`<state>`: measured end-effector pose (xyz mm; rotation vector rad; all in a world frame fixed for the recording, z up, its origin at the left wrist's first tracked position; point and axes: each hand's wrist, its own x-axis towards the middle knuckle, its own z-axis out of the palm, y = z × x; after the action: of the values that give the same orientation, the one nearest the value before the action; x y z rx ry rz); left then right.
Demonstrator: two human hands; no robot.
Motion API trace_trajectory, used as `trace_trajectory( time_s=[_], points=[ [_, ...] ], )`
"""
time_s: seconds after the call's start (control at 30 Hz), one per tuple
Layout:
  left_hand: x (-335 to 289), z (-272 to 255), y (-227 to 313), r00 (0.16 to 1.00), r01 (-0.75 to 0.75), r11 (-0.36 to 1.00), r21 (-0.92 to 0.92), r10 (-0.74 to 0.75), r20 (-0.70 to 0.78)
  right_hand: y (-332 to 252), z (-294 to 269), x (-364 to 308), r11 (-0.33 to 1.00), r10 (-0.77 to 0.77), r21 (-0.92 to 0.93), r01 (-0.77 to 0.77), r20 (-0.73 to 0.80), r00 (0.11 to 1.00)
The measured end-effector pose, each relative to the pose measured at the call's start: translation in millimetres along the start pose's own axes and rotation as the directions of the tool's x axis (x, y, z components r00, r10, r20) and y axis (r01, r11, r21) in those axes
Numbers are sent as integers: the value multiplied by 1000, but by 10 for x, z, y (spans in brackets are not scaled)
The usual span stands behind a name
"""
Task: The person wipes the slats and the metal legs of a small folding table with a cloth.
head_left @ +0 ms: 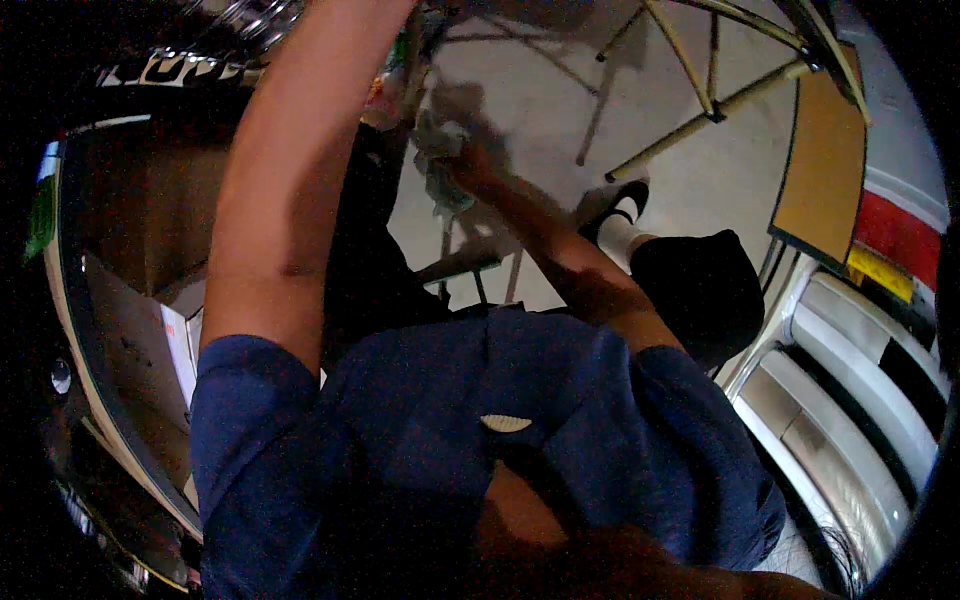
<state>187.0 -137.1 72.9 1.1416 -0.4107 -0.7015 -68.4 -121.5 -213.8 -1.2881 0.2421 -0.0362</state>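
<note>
My right hand (476, 168) reaches down and forward, low over the floor, and is closed on a crumpled pale grey-green cloth (437, 150). The cloth hangs in loose folds below the fingers. Dim light leaves the separate fingers hard to make out. My left arm (280, 180) stretches up and away past the top edge of the picture, so the left hand is out of sight. Just right of that forearm, a partly covered item with green and orange colours (385, 85) shows near the cloth; its kind is unclear.
Metal tube legs of furniture (710, 110) stand on the pale floor (540, 100) at the upper right. A brown board (820, 150) and a silver slatted metal seat (850, 380) are to my right. An open dark cabinet (140, 210) stands at my left.
</note>
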Motion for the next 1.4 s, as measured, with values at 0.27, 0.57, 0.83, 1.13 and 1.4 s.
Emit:
trace_trajectory(
  time_s=[0.27, 0.57, 0.83, 1.13, 1.4],
  points=[
    [290, -153, -266, 994, -15, 999, -40, 11, -108, -1589, -148, -587, 948, -31, -259, -183, -650, 759],
    [180, -282, -508, 996, -90, 985, -148, 85, -37, -3037, -922, -1160, 883, -460, -369, 290, -799, 387],
    [-214, -109, -329, 984, 19, 998, -57, -29, -175, -3279, -1782, -738, 905, -333, -424, 1, -710, 620],
    [-323, -20, -208, 980, 98, 995, -8, -98, -171, -2510, -2328, -729, 791, -311, -602, -108, -549, 776],
    [-177, -230, -414, 985, -174, 984, -30, 173, -28, -2822, -1974, -784, 855, -341, -516, -59, -644, 685]
  ],
)
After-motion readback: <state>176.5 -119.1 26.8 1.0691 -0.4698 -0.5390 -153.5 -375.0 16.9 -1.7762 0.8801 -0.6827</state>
